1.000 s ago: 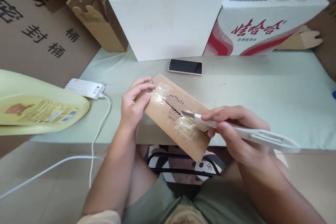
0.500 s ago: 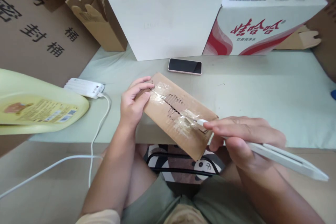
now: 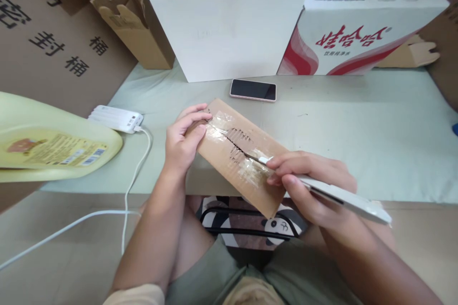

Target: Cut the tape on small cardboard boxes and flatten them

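Note:
A flat cardboard box (image 3: 232, 167) lies slanted at the table's near edge, its near corner sticking out over my lap. Clear tape and a dark seam with ragged cuts run along its top. At its left end my left hand (image 3: 184, 136) grips it, fingers on top and the underside hidden. My right hand (image 3: 311, 181) is closed round a white utility knife (image 3: 343, 198), whose handle points back to the right. The thin blade rests on the seam near the middle of the box, between the taped patches.
A phone (image 3: 253, 90) lies behind the box, before a white carton (image 3: 229, 33) and a red-and-white carton (image 3: 343, 33). On the left are a power bank (image 3: 116, 119) with a white cable (image 3: 138, 171), a yellow jug (image 3: 57, 138) and an open brown carton (image 3: 143, 40).
My right hand has moved the utility knife left along the seam, towards the middle of the box, and the handle has turned slightly. My left hand and the cardboard box stay nearly in place.

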The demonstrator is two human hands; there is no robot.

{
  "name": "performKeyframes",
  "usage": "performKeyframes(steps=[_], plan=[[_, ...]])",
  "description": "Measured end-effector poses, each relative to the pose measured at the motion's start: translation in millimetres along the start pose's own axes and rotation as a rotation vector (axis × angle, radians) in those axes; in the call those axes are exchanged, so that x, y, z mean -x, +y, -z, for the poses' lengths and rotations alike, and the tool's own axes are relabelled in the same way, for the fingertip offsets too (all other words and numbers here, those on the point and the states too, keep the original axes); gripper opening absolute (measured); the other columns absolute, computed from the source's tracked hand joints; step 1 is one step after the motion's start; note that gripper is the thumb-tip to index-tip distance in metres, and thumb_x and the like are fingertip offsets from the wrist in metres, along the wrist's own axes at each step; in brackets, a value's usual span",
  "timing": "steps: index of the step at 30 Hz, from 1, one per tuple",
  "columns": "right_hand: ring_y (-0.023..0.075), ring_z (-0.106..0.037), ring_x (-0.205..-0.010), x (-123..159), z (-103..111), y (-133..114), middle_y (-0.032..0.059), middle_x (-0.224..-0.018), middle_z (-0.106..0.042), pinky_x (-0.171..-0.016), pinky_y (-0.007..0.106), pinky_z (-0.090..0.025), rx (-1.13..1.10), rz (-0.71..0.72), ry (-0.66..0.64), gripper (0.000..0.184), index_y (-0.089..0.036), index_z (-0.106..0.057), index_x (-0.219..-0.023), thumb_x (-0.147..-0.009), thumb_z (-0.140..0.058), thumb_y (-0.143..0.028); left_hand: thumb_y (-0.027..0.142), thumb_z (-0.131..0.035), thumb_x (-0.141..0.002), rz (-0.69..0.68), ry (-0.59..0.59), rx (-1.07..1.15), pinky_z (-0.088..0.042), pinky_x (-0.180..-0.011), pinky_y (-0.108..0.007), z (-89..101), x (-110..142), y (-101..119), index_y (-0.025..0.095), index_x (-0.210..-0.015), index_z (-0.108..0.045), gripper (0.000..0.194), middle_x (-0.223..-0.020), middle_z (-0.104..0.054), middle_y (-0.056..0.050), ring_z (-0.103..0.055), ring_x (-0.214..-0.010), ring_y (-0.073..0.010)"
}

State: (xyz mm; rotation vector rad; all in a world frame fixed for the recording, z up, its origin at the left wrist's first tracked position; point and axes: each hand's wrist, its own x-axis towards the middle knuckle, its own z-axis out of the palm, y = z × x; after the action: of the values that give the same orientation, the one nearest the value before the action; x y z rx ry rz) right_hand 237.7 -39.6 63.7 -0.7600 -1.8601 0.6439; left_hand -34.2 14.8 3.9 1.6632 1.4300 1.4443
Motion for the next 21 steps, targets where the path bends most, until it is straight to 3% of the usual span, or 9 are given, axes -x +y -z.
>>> performKeyframes(steps=[4,9,16,21], plan=[[0.0165,-0.08,-0.073,-2.5,-1.2,-0.7,0.0036,-0.08,-0.081,-0.067,0.022,-0.065,0.036,0.044,0.028,0.013,-0.022,-0.066,-0.086,-0.09,-0.062,-0.01,0.033,-0.068,-0.083,-0.003,0.012,0.011,-0.05,-0.118,-0.049,-0.8,-0.1,0.3,0.027,-0.096,-0.081,0.019,-0.128,-0.076,-0.003,-0.066,-0.131,-0.0293],[0.0181,-0.08,-0.071,-3.6,-0.1,-4.3,0.0015,-0.073,-0.078,-0.063,0.023,-0.065,0.074,0.055,-0.027,0.015,-0.023,-0.065,-0.085,-0.09,-0.061,-0.01,0.035,-0.066,-0.085,0.0,-0.005,-0.019,-0.049,-0.12,-0.05,-0.3,-0.2,0.2,0.026,-0.098,-0.08,0.021,-0.131,-0.074,-0.004,-0.065,-0.132,-0.0299],[0.0158,-0.078,-0.069,2.3,-1.7,-6.8,0.0009,-0.068,-0.074,-0.063,0.021,-0.063,0.033,-0.02,0.083,0.016,-0.022,-0.064,-0.08,-0.092,-0.06,-0.012,0.035,-0.068,-0.083,0.019,-0.004,-0.011,-0.05,-0.118,-0.049,0.1,-0.9,2.8,0.026,-0.095,-0.081,0.02,-0.129,-0.076,-0.004,-0.067,-0.13,-0.0303],[0.0145,-0.074,-0.061,9.7,8.0,-15.1,0.0007,-0.066,-0.072,-0.055,0.023,-0.06,0.028,-0.049,0.133,0.02,-0.022,-0.065,-0.078,-0.095,-0.059,-0.013,0.034,-0.069,-0.081,0.015,0.013,0.014,-0.05,-0.118,-0.049,-1.6,-1.2,1.5,0.027,-0.095,-0.082,0.02,-0.128,-0.076,-0.003,-0.067,-0.13,-0.0293]])
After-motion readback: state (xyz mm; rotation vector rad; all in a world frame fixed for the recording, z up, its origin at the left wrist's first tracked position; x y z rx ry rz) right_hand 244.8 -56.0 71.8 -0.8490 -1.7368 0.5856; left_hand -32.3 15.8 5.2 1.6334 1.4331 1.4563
